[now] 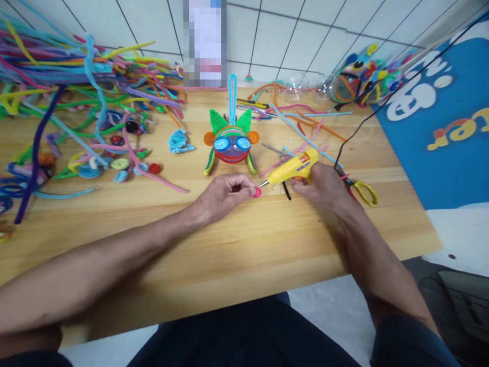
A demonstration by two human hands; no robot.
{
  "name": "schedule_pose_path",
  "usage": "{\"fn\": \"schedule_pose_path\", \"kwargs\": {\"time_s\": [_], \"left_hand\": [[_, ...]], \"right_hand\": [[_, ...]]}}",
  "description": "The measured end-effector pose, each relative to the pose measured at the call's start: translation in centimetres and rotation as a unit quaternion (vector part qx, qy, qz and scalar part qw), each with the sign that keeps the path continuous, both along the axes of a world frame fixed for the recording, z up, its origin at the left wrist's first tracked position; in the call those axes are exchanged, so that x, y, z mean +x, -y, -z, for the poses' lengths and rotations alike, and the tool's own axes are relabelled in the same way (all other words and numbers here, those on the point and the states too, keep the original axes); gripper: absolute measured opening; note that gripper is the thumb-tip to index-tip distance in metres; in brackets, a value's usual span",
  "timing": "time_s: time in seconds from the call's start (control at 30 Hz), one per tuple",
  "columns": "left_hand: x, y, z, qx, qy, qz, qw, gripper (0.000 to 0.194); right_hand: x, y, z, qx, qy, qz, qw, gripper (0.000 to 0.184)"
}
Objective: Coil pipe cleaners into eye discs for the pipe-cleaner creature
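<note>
Between thumb and fingers, my left hand (232, 192) pinches a small pink-red pipe cleaner coil (257, 192) just above the table. My right hand (324, 184) is wrapped around the handle of a yellow hot glue gun (292, 167). The gun's metal nozzle points left and meets or nearly meets the top of the coil; I cannot tell if glue is coming out. Behind my hands stands a round pipe cleaner ornament (232, 148) with green pointed ears, orange spirals at its sides, blue oval eyes and a blue loop on top.
Loose pipe cleaners (69, 71) and coiled pieces crowd the left side. Yellow-handled scissors (364, 192) lie right of my right hand. A blue pipe cleaner bundle (179, 141) sits left of the ornament. A black cord (367, 118) crosses the right side. Clear balls (296, 86) stand by the wall.
</note>
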State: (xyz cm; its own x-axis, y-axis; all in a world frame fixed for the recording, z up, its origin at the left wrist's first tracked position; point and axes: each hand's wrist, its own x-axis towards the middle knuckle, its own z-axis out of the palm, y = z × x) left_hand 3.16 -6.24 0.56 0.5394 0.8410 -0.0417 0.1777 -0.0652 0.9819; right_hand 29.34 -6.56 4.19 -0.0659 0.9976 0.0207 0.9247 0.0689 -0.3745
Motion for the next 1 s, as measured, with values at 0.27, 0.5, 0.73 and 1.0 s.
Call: {"fn": "schedule_pose_path", "kwargs": {"time_s": [0.27, 0.5, 0.73, 1.0], "left_hand": [[0.04, 0.03, 0.16, 0.001, 0.0, -0.001, 1.0, 0.021], [0.08, 0.07, 0.16, 0.004, 0.008, -0.021, 1.0, 0.019], [0.08, 0.05, 0.35, -0.003, 0.015, -0.019, 1.0, 0.018], [0.03, 0.0, 0.09, 0.0, 0.01, -0.004, 1.0, 0.019]], "right_hand": [[0.15, -0.11, 0.46, 0.016, 0.002, -0.007, 1.0, 0.006], [0.36, -0.04, 0.09, 0.002, -0.018, -0.011, 1.0, 0.004], [0.14, -0.05, 0.33, 0.014, -0.014, 0.001, 1.0, 0.007], [0.05, 0.02, 0.36, 0.016, -0.014, -0.008, 1.0, 0.005]]}}
